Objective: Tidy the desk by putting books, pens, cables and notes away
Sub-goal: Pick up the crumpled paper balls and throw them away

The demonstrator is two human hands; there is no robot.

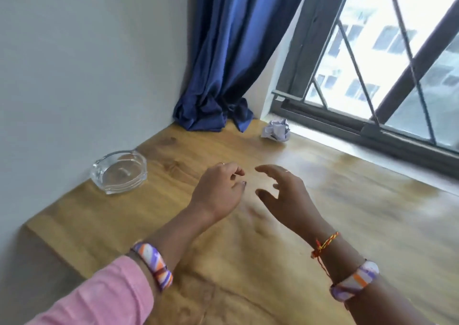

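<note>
Both our hands hover empty over the desk.
The crumpled paper lies upper right of centre by the window, beyond our loosely spread right hand, the nearer; left hand loosely curled.

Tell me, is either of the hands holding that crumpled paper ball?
No, the crumpled paper ball lies on the desk by the window, apart from the left hand and right hand.
</note>
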